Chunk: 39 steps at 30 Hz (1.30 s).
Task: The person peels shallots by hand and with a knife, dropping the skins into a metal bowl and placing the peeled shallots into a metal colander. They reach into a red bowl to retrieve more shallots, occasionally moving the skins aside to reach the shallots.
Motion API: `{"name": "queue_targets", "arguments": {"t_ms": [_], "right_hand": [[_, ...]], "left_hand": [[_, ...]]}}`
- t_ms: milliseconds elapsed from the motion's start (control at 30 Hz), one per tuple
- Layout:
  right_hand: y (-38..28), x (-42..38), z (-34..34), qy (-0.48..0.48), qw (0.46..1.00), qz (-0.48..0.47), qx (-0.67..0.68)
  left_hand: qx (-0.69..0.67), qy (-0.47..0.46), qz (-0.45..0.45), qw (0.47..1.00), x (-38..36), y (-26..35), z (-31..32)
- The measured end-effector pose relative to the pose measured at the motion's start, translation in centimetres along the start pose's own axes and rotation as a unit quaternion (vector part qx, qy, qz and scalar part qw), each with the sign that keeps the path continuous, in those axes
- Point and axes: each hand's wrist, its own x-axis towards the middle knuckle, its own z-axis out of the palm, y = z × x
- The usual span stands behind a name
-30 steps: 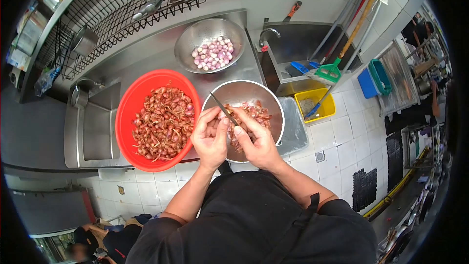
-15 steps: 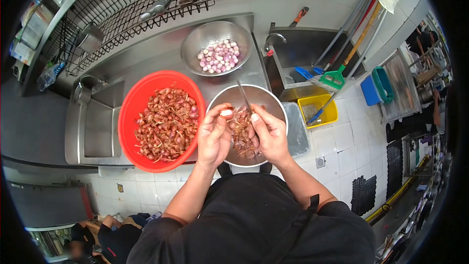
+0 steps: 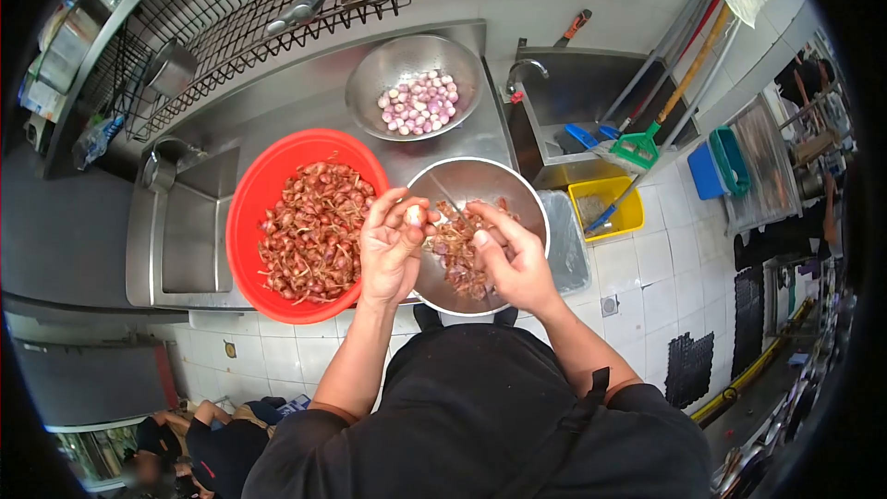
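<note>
Between the thumb and fingers of my left hand (image 3: 392,249) is a partly peeled shallot (image 3: 414,215), its pale flesh showing. My right hand (image 3: 514,259) grips a knife (image 3: 450,194) whose blade points up and to the left, apart from the shallot. Both hands are over a steel bowl (image 3: 539,212) that holds brown shallot skins (image 3: 462,263). To the left, a red basin (image 3: 248,222) is heaped with unpeeled shallots (image 3: 319,231). Behind the bowl, peeled shallots (image 3: 420,103) lie in a steel colander (image 3: 370,83).
A steel sink (image 3: 189,240) lies at the left, below a wire rack (image 3: 249,28). At the right are a deep sink (image 3: 591,92), a yellow bin (image 3: 628,212) and long-handled brushes (image 3: 637,148). Another person (image 3: 226,448) is at the lower left.
The knife has moved away from the shallot, and my right hand has shifted slightly right and down. My left hand has moved a little left, with the shallot still in its fingers.
</note>
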Motion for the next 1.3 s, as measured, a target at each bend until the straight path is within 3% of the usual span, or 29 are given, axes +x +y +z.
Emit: {"name": "queue_targets", "arguments": {"t_ms": [100,267,433,567,600,633,833,967,1133,1300], "right_hand": [[-1.3,-1.0,0.8,-0.103,0.993,-0.011,0.056],[-1.9,-1.1,2.4,-0.078,0.993,-0.05,0.075],[-1.5,-0.7,2.7,-0.053,0.989,-0.138,0.017],[-1.4,-0.5,2.5,-0.02,0.988,-0.149,0.02],[-1.3,-0.6,2.0,-0.029,0.996,-0.078,0.033],[-1.3,-0.7,1.8,-0.039,0.998,-0.007,0.045],[-0.7,0.7,1.0,0.017,0.997,-0.025,0.077],[-1.4,0.6,0.9,-0.001,0.998,-0.066,0.019],[-1.2,-0.3,1.0,-0.058,0.994,-0.068,0.066],[-1.7,-0.1,1.3,-0.037,0.992,-0.057,0.103]], "left_hand": [[0.002,-0.013,0.013,1.0,-0.2,-0.8,-0.6],[0.027,-0.025,0.09,0.995,-0.3,-1.2,0.1],[0.029,-0.026,0.11,0.993,-0.4,-1.3,0.4],[0.035,-0.026,0.116,0.992,-0.4,-1.4,0.4],[0.035,-0.026,0.117,0.992,-0.4,-1.4,0.5],[0.025,-0.027,0.107,0.994,-0.5,-1.5,0.7],[-0.059,-0.006,0.023,0.998,-0.4,-1.4,0.7],[-0.061,0.002,-0.001,0.998,-0.4,-1.2,1.0],[-0.058,-0.002,-0.011,0.998,-0.2,-1.3,0.7],[-0.056,-0.02,-0.028,0.998,0.1,-0.7,1.1]]}}
